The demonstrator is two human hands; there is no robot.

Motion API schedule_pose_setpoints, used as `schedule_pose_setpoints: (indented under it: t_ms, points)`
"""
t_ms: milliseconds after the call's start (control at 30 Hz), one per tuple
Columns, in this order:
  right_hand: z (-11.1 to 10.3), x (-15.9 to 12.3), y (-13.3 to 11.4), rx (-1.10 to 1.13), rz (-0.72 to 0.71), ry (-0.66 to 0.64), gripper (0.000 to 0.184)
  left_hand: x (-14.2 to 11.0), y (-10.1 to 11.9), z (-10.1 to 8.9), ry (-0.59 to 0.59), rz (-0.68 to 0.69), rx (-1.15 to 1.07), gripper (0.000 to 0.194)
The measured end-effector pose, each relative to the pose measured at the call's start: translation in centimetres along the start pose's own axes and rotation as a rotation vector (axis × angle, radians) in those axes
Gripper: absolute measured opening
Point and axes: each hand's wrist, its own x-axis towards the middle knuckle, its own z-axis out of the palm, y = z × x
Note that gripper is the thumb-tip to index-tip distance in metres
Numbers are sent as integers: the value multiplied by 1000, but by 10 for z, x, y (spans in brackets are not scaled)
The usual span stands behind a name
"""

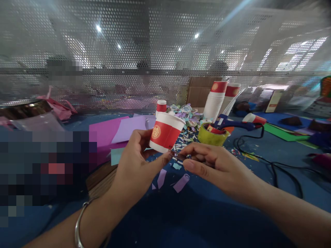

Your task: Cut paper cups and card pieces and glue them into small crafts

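Observation:
A paper cup, white with a red band and a gold emblem, is tilted in my left hand, its rim up and to the right. My left fingers wrap behind it and the thumb lies under its base. Just right of the base, my right hand pinches a small, thin, dark strip-like piece, too blurred to name. That piece reaches toward my left thumb tip. Lilac paper pieces lie on the blue table below my hands.
A blue glue gun rests on a yellow-green round holder, its black cord trailing right. Behind stand stacked paper cups and a cardboard box. Purple sheets lie left; a tipped cup lies right.

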Motion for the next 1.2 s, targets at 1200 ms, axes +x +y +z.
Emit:
schedule_pose_setpoints:
  t_ms: [1200]
  points:
    - [11, 2, 3, 242, -23, 52, 39, -8, 14, 2, -183, -185, -67, 38]
